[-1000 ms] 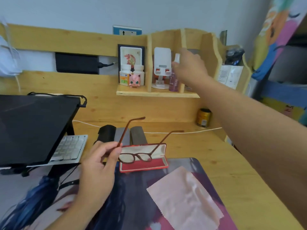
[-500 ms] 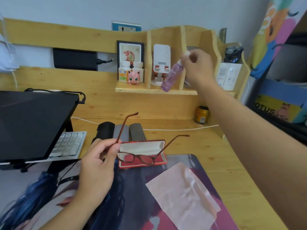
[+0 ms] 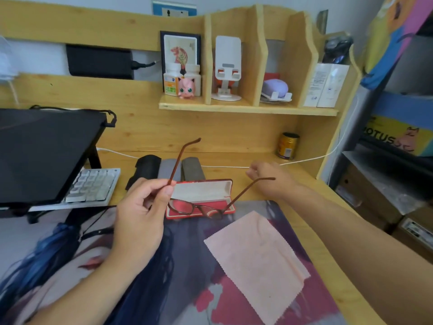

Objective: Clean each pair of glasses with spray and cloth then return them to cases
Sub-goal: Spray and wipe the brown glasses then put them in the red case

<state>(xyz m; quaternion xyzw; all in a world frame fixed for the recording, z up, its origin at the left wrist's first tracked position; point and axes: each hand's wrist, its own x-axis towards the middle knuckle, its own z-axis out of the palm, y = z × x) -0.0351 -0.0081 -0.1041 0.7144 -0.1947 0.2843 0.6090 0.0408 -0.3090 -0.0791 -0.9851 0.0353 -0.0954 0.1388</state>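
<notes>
One thin brown glasses (image 3: 201, 208), pinched by left hand (image 3: 140, 214). Behind: one open red case (image 3: 203, 195), three closed soft cases (image 3: 168, 167). Right hand (image 3: 269, 181): grip unclear; one pink square cloth (image 3: 255, 261).

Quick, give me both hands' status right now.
Left hand: pinching one arm of the glasses, holding them above the red case.
Right hand: fingers curled, but what it holds, if anything, cannot be told.

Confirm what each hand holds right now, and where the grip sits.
Left hand pinches the glasses by one temple arm, near the hinge end. Right hand is curled low over the desk; whether it holds the spray bottle cannot be told.
</notes>
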